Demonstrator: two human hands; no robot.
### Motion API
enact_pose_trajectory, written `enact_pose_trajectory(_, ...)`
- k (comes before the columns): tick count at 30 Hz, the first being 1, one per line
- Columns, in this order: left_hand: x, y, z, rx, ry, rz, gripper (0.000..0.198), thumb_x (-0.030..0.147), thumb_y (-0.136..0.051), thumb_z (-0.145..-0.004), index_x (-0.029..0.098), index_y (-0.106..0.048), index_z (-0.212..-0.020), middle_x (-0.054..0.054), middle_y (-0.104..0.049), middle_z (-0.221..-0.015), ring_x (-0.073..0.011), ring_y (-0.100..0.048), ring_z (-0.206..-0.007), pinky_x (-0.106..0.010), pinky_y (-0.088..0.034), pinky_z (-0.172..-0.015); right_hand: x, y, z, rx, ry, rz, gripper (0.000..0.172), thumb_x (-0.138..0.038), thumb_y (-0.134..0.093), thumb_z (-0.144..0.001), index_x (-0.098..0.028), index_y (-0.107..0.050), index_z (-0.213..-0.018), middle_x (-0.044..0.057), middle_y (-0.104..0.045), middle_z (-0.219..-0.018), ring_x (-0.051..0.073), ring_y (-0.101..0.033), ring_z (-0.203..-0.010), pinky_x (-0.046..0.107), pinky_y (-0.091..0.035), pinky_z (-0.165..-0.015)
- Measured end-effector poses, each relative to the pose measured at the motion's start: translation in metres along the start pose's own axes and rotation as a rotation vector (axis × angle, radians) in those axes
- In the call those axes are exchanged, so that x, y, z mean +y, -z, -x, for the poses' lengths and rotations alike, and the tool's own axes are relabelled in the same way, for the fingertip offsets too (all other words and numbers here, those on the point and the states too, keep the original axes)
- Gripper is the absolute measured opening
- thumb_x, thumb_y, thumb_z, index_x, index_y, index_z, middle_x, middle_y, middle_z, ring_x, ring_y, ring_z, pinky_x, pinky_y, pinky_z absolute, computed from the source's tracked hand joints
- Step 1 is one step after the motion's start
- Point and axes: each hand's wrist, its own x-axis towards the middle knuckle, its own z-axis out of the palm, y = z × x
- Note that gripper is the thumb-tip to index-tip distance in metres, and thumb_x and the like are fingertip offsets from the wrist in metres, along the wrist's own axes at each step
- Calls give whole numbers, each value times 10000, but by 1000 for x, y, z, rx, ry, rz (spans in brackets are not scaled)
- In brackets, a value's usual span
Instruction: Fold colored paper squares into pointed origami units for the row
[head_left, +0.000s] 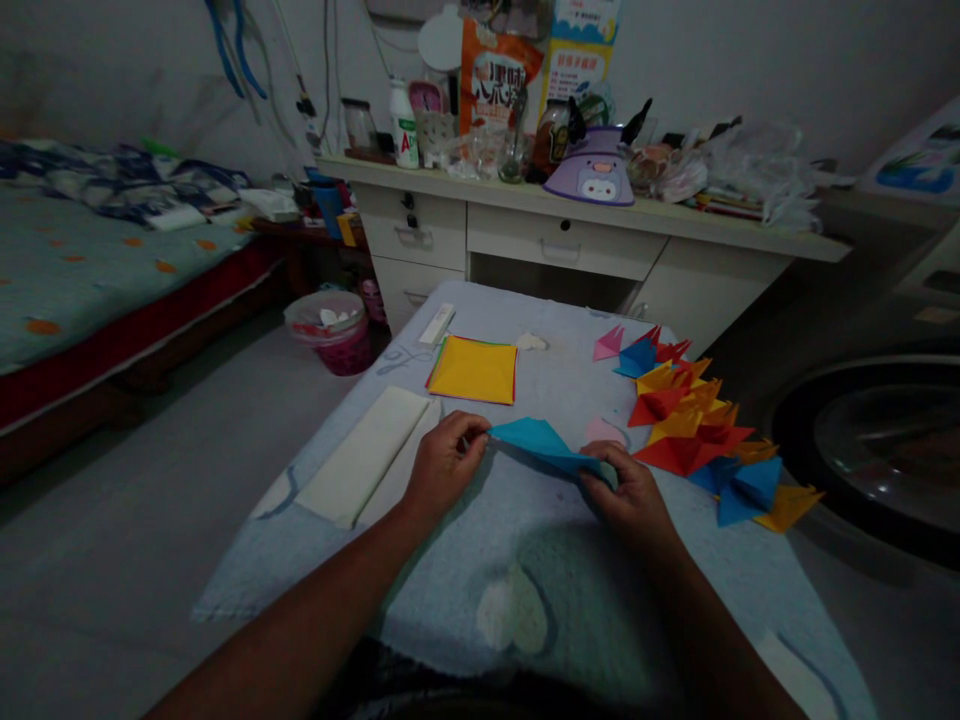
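A folded sheet of blue origami paper [541,440] is held between my two hands above the cloth-covered table. My left hand [448,452] pinches its left corner between thumb and fingers. At the other end, my right hand [626,487] grips the right side of the paper. Beyond my hands lies a stack of square origami paper [474,370], yellow on top with other colours showing at its edges. To the right of my right hand, folded paper cranes [686,415] in red, orange, blue and pink sit bunched in a row.
A folded cream cloth or paper [364,455] lies left of my left hand. Near the far edge is a small white box [437,325]. Behind the table stands a cluttered desk [562,243]. A bin [334,335] and a bed [112,270] are left, a washing machine [892,430] right.
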Motion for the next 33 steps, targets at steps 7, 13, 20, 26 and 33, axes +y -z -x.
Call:
enact_pose_trajectory(7, -1, 5, 1, -52, -78, -90, 146, 142, -511, -848, 186, -641, -896, -24, -640, -865, -148, -596, -788, -260, -471, -726, 1, 1, -2, -8, 71, 72, 47, -208, -575, -788, -210, -594, -830, 62, -643, -873, 224, -596, -873, 361, -472, -809)
enact_pose_trajectory(13, -8, 8, 2, -114, -162, -143, 174, 113, -486, -862, 187, -638, -902, -32, -656, -900, -156, -618, -852, -275, -472, -784, 4, 2, -2, -43, 105, 134, 94, -158, -549, -766, -213, -597, -825, 61, -648, -883, 234, -581, -898, 376, -455, -827)
enact_pose_trajectory(20, -8, 14, 3, -129, -71, -228, 222, 79, -446, -813, 189, -594, -936, -37, -637, -906, -177, -608, -855, -305, -476, -785, -3, 2, -3, -94, 99, 166, 117, -155, -523, -738, -214, -598, -806, 63, -651, -871, 244, -576, -900, 393, -446, -835)
enact_pose_trajectory(26, -1, 16, 4, -274, -129, -205, 473, 25, -473, -603, 192, -561, -1036, -63, -585, -1072, -225, -520, -1073, -378, -429, -956, -8, -1, -2, -149, 69, 173, 88, -161, -527, -753, -215, -587, -787, 54, -649, -841, 231, -571, -859, 378, -441, -803)
enact_pose_trajectory(33, -6, 10, 7, -359, -182, -335, 78, 243, -611, -808, 201, -652, -859, -72, -565, -1080, -253, -480, -1068, -414, -397, -921, -2, -5, 0, -187, 39, 190, 38, -221, -565, -813, -202, -598, -809, 51, -649, -872, 223, -566, -888, 380, -426, -831)
